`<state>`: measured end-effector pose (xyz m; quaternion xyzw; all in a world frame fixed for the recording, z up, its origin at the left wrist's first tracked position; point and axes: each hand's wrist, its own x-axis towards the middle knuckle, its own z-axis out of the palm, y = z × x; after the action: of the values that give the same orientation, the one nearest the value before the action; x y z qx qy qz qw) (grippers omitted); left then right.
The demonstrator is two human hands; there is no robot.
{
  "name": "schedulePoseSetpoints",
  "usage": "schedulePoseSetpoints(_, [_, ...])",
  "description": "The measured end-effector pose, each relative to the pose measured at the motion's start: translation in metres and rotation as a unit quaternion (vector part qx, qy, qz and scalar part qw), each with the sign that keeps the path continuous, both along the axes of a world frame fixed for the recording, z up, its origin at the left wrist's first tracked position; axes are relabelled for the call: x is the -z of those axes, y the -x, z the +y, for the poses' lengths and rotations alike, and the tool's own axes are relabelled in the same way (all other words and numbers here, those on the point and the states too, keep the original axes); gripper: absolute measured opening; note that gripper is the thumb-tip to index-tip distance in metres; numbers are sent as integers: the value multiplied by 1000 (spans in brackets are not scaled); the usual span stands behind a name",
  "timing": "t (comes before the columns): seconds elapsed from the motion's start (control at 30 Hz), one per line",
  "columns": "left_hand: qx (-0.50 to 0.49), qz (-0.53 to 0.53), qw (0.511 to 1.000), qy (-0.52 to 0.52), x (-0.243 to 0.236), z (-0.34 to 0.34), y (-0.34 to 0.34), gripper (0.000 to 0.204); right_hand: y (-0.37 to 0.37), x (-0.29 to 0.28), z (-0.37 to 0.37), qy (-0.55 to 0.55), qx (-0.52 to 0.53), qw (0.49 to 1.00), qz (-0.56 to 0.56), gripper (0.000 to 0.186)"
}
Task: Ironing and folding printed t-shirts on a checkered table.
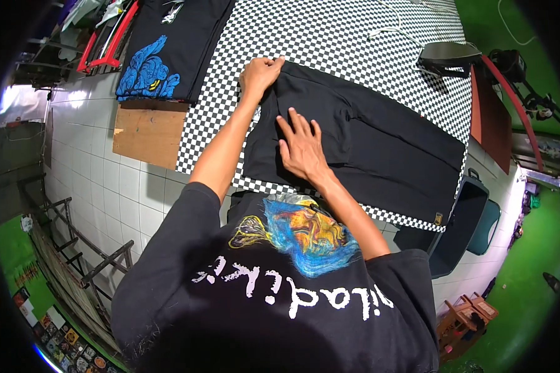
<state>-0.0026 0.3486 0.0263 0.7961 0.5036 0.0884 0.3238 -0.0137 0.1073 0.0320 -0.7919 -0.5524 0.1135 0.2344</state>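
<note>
A pair of black pants [392,155] lies spread across a table covered in a black-and-white checkered cloth. It has a small gold label near the hem at the right. At its far left corner, my left hand [261,78] is closed, pinching the fabric edge. My right hand [303,144] rests flat on the left part of the pants, with its fingers spread and holding nothing.
Black folded cloth with a blue print [149,74] lies on the table's left side. A dark, flat-topped device [449,57] stands at the far right. Below the right table edge is a dark open bin [459,221]. Metal racks stand left.
</note>
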Motion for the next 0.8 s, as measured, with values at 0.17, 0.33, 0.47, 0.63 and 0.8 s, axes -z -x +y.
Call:
schedulePoseSetpoints(0.17, [41,-61,994,-76,24,15,-3,31,-1,5,-12,-10,-45,999,25,59])
schedulePoseSetpoints(0.33, [88,-98,978,-159,31,14,1,33,-10,-8,-24,-40,-56,989,132,57])
schedulePoseSetpoints(0.47, [166,-132,932,-294,17,-4,3,39,-15,-18,-45,-11,-10,999,30,56])
schedulePoseSetpoints(0.63, [278,-18,908,-314,32,-31,19,55,-13,-5,-68,65,39,996,-45,61])
schedulePoseSetpoints(0.8, [294,43,912,-281,43,-25,23,65,-20,-8,-87,44,9,999,-23,59])
